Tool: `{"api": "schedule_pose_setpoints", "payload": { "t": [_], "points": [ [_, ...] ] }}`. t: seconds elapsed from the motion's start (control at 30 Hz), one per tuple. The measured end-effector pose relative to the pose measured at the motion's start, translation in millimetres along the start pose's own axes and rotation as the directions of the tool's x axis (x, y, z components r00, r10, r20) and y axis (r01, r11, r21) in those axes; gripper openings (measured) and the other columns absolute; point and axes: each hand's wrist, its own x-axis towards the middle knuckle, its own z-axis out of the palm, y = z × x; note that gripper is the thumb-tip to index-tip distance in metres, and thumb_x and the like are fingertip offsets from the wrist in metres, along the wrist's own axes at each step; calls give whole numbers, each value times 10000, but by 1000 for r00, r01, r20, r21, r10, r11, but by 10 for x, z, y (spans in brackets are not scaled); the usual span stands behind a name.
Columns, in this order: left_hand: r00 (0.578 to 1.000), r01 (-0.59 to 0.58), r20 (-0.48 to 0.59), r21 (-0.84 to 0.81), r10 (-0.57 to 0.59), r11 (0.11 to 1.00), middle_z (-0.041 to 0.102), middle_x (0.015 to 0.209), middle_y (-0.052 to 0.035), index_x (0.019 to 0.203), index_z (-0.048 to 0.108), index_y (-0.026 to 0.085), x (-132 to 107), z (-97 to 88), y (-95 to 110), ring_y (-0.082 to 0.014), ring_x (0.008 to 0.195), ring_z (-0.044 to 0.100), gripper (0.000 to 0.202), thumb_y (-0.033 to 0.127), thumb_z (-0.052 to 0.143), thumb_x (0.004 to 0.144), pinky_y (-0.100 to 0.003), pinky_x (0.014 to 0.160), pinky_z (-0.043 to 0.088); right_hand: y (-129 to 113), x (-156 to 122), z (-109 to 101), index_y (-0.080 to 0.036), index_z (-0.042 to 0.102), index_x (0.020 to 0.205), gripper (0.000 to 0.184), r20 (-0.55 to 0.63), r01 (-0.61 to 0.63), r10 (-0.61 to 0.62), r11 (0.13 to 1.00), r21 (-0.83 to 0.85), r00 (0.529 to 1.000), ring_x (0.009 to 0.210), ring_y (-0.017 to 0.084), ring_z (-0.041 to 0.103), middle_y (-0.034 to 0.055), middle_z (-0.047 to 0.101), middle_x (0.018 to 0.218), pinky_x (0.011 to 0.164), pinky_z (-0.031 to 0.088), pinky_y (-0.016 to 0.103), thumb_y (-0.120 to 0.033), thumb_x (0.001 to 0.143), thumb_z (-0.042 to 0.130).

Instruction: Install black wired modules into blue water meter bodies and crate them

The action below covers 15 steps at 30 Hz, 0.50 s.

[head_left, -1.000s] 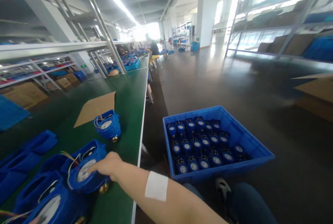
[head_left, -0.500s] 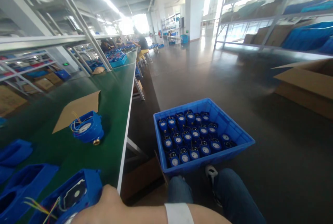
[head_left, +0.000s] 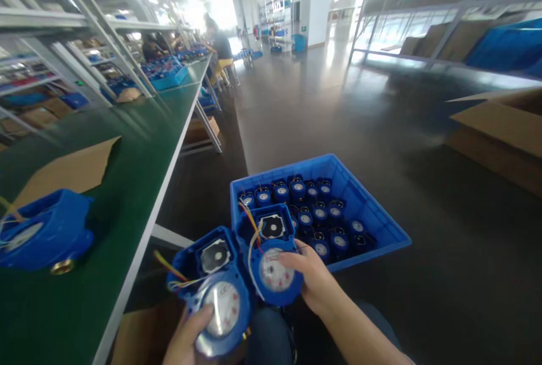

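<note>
Facing the green bench (head_left: 139,139) at left, had a blue meter (head_left: 59,229) resting near its edge, brass fitting (head_left: 62,266) turned toward the near side, presumably for easy reach. Saw just behind, partly covered, a cardboard sheet (head_left: 80,164) lying flat.

Held the left meter (head_left: 214,291) in the left hand (head_left: 188,337), thumb pressed on its face, fingers hidden below, probably to carry the weight from underneath. Tipped it face up, with loose coloured wires (head_left: 169,268) jutting left, well clear of the thumb. Clasped the right meter (head_left: 271,255) in the right hand (head_left: 317,280), thumb laid over its face to steady it, fingers mostly out of sight behind. Bore both side by side; could not tell if touching.

Had beyond them a blue crate (head_left: 364,204), with similar meters (head_left: 298,187) ranked faces up, likely to save space and spare the wiring. Farther right, saw a flapped carton (head_left: 503,133).
</note>
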Motion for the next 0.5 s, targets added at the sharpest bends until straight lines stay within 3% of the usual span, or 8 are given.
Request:
{"api": "schedule_pose_setpoints", "payload": {
  "t": [0.13,0.27,0.37,0.5],
  "points": [
    [973,173,167,-55,-162,983,670,780,-65,1094,511,176,879,634,-636,-251,730,631,425,150,573,675,-397,651,503,183,712,-984,-64,394,1106,746,-157,-110,100,992,-54,983,813,201,551,157,484,1044,674,484,255,-338,481,696],
    [931,341,159,-55,-329,939,679,813,-65,1124,462,198,1777,904,-1227,-252,716,638,483,196,593,659,-413,644,500,527,1531,-1759,-47,391,1094,752,-259,-212,188,975,-66,947,833,213,549,166,486,1037,719,492,279,-357,475,683],
    [917,387,115,-18,-382,922,677,741,-77,1071,490,158,2424,1028,-1462,-247,642,635,417,215,577,666,-403,592,498,713,2169,-2087,-37,405,1059,720,-286,-260,225,961,-94,932,789,212,556,169,503,996,701,493,288,-317,457,682],
    [928,369,65,-16,-367,929,659,642,-78,982,534,114,3245,1228,-1523,-237,560,619,350,200,594,648,-390,544,495,823,3040,-2293,-62,425,1046,609,-293,-288,237,947,-145,926,752,181,562,136,524,968,679,499,279,-256,513,646]
  ]
}}
